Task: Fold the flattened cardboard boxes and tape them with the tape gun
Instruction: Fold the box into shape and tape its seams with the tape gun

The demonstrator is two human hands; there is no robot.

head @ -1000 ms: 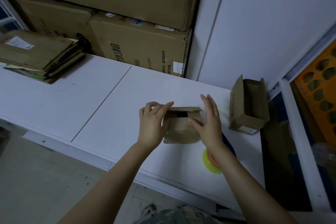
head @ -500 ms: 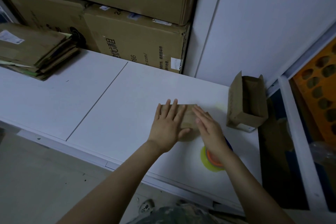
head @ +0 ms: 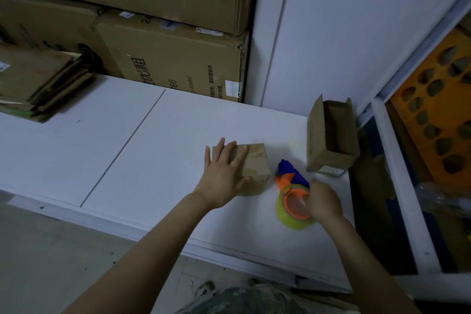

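Note:
A small folded cardboard box (head: pixel 256 168) sits on the white table (head: pixel 158 150) with its flaps closed on top. My left hand (head: pixel 224 173) lies flat on it, fingers straight, pressing the flaps down. Just right of the box lies the tape gun (head: pixel 293 194), orange and blue with a yellowish tape roll. My right hand (head: pixel 322 200) curls around the tape gun at its roll end. A stack of flattened cardboard boxes (head: pixel 38 81) lies at the table's far left.
An open small cardboard box (head: pixel 331 140) stands at the table's right end near the wall. Large cartons (head: pixel 173 58) are stacked at the back. A white shelf frame (head: pixel 397 186) with an orange perforated panel (head: pixel 438 115) is on the right.
My right hand left the box top and moved right and down to grip the tape gun. My left hand stays flat on the closed flaps.

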